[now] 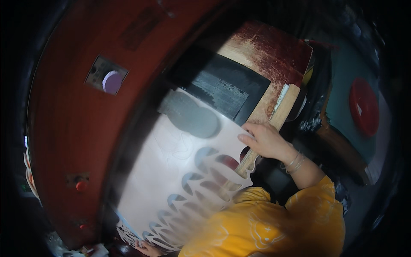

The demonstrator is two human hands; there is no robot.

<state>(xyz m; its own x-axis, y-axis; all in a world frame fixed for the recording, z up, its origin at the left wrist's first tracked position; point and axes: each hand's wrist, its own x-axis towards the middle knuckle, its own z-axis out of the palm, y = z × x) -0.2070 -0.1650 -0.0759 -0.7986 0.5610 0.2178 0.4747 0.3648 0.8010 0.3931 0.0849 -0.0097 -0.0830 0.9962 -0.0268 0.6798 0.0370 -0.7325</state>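
Note:
A large white sheet (150, 171) with rows of curved cut-outs along its near right side spreads across the middle. My right hand (267, 139) pinches its right edge between thumb and fingers. At the bottom my left hand (148, 249) is closed at the sheet's near left corner, partly cut off by the picture's edge. Next to it are bunched white strips (126, 234). A flat grey piece with rounded ends (195, 118) lies on the sheet's far part. Beyond the sheet is a black board (205, 68) with a worn grey patch.
A dark red machine body (98, 137) with a purple knob (112, 82) and a red button (81, 186) rises along the left. A worn board (274, 51) lies at the back, with a wooden strip (284, 107) on the right. Farther right is a red round basin (364, 107).

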